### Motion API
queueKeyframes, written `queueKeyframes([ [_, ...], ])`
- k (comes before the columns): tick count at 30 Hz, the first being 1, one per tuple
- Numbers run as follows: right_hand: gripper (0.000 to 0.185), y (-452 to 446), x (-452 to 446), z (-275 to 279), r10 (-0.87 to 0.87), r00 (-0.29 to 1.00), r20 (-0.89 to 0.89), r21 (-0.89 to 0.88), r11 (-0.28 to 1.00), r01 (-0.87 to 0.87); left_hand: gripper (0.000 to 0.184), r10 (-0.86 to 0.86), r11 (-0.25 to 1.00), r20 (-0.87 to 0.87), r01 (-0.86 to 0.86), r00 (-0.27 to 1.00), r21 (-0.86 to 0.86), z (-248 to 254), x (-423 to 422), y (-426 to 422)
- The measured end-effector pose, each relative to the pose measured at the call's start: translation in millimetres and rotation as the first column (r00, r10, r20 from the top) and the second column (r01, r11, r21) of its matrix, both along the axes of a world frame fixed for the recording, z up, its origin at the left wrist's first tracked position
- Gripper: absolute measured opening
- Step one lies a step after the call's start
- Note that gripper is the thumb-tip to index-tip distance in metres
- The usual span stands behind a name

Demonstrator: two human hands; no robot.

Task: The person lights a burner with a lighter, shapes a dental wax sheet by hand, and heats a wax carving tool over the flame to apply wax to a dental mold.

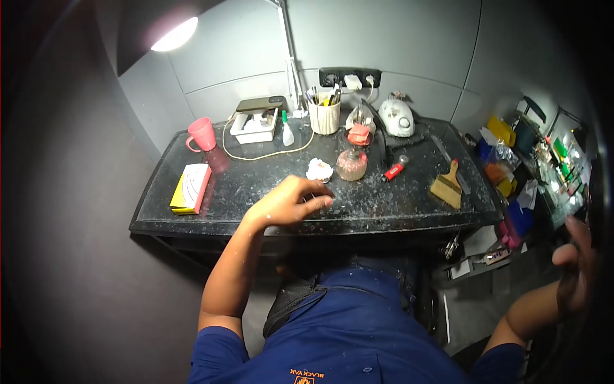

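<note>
My left hand point(291, 201) hovers over the front of the black desk, thumb and fingers apart, nothing visible between them. Just beyond its fingertips lies a small white lumpy piece point(319, 170), possibly plaster. To its right stands a round glass burner point(352, 165) with pinkish contents. A red lighter point(395, 169) lies farther right, near a brush point(448, 185) with pale bristles. Far off to the right, my right hand point(575, 259) is raised beside the cluttered shelf, partly lost in the dark edge. Its visible fingers are spread, and I see nothing held.
On the desk point(256, 173) are a pink mug point(201, 135), a yellow-and-white box point(190, 189), a white tray point(254, 131) with a phone, a dropper bottle point(287, 133), a tool cup point(325, 118) and a white machine point(396, 118). A cable loops across. A lamp point(176, 35) hangs above.
</note>
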State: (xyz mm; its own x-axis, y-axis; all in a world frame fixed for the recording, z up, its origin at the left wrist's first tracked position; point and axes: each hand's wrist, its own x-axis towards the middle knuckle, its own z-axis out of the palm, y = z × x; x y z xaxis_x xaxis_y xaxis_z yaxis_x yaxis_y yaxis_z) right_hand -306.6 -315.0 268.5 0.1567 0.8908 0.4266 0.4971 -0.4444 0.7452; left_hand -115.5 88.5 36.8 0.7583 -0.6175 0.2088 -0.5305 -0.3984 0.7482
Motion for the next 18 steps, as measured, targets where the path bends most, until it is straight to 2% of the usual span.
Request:
queueKeyframes([
  [1, 0.039, -8, 6, -1, -0.001, 0.996, -0.093, 0.074, 0.997, 0.008, 0.026, 0.112, 0.994, 0.086, -0.112, 0.99, -0.006, -4, 12, 4],
  [2, 0.031, -4, -12, -24, -0.259, 0.95, -0.173, 0.288, 0.909, 0.301, 0.024, 0.206, 0.978, 0.07, -0.204, 0.976, -0.037, -6, 27, 7],
  [3, 0.052, 1, 9, -19, -0.132, 0.96, -0.247, 0.351, 0.911, 0.216, 0.022, 0.263, 0.964, 0.116, -0.257, 0.958, -0.064, -9, 44, 9],
  [4, 0.044, 6, 25, -23, -0.114, 0.959, -0.259, 0.381, 0.901, 0.21, 0.021, 0.319, 0.947, 0.161, -0.307, 0.934, -0.094, -13, 63, 12],
  [7, 0.025, 24, 78, -47, 0.035, 0.927, -0.372, 0.575, 0.793, 0.201, 0.019, 0.371, 0.915, 0.145, -0.335, 0.917, -0.225, -28, 117, 16],
  [8, 0.021, 24, 100, -57, 0.018, 0.929, -0.369, 0.575, 0.79, 0.213, 0.019, 0.367, 0.917, 0.157, -0.328, 0.917, -0.229, -38, 130, 15],
  [10, 0.018, 25, 143, -88, 0.031, 0.913, -0.406, 0.616, 0.748, 0.248, 0.019, 0.427, 0.852, 0.064, -0.378, 0.902, -0.364, -61, 156, 10],
  [11, 0.018, 22, 170, -111, 0.105, 0.878, -0.466, 0.672, 0.687, 0.275, 0.021, 0.463, 0.819, 0.096, -0.385, 0.881, -0.425, -68, 153, 5],
  [12, 0.018, 20, 191, -130, 0.171, 0.826, -0.537, 0.702, 0.634, 0.325, 0.023, 0.54, 0.797, 0.078, -0.48, 0.838, -0.367, -64, 137, -2],
  [14, 0.013, 18, 240, -178, 0.317, 0.761, -0.566, 0.781, 0.502, 0.371, 0.024, 0.519, 0.831, 0.282, -0.399, 0.807, -0.387, -65, 129, -9],
  [16, 0.015, 29, 287, -238, 0.466, 0.763, -0.448, 0.894, 0.218, 0.391, 0.027, 0.491, 0.857, 0.274, -0.401, 0.827, -0.324, -59, 119, -8],
  [18, 0.022, 41, 322, -300, 0.423, 0.851, -0.312, 0.948, 0.074, 0.31, 0.03, 0.481, 0.876, 0.379, -0.422, 0.79, -0.233, -66, 117, -4],
])
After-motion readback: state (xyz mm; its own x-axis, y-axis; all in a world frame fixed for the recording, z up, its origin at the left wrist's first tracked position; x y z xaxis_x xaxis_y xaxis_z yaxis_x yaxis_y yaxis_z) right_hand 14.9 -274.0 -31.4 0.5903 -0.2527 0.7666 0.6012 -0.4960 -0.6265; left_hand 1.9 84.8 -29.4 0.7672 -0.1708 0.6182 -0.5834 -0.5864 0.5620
